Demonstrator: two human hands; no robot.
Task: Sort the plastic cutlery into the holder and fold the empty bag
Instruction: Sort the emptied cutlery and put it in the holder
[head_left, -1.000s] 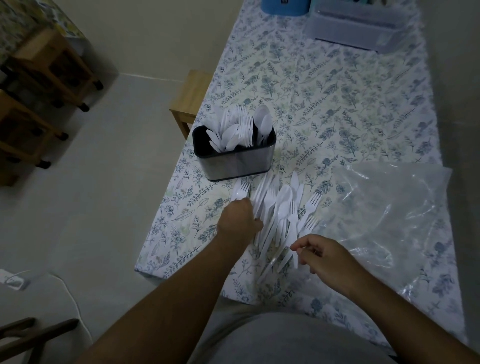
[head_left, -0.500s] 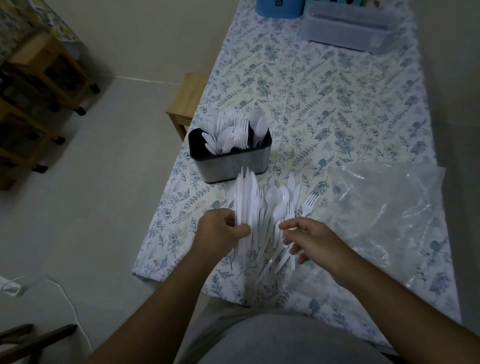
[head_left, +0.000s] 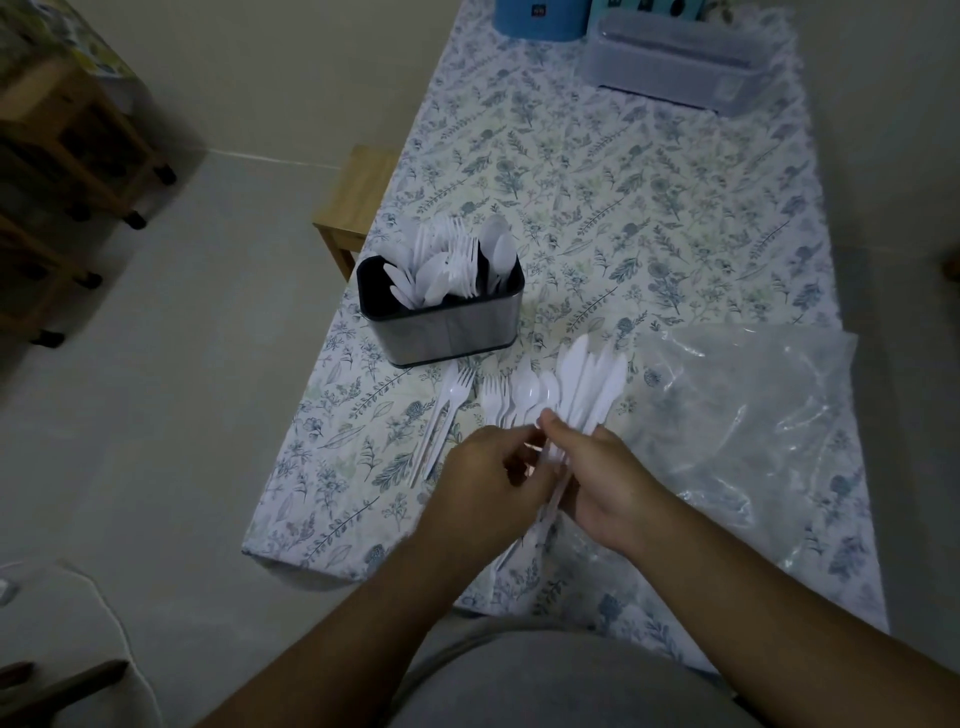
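A metal cutlery holder (head_left: 447, 332) stands on the table's left side with white plastic spoons and forks upright in it. In front of it, my left hand (head_left: 488, 478) and my right hand (head_left: 602, 478) meet around a fanned bunch of white cutlery (head_left: 576, 384): knives on the right, spoons in the middle, forks on the left. Both hands grip the handles. Two loose forks (head_left: 447, 410) lie on the cloth left of the bunch. The clear plastic bag (head_left: 753, 436) lies flat to the right of my hands.
A floral cloth covers the table (head_left: 623, 182). A grey lidded box (head_left: 675, 57) and a blue container (head_left: 540, 18) stand at the far end. A wooden stool (head_left: 353, 208) sits beside the table's left edge, with wooden furniture (head_left: 62, 171) further left on the floor.
The spread pile of cutlery has been gathered off the cloth into one bunch. My two hands have come together on its handles. Two forks stayed on the cloth at the left.
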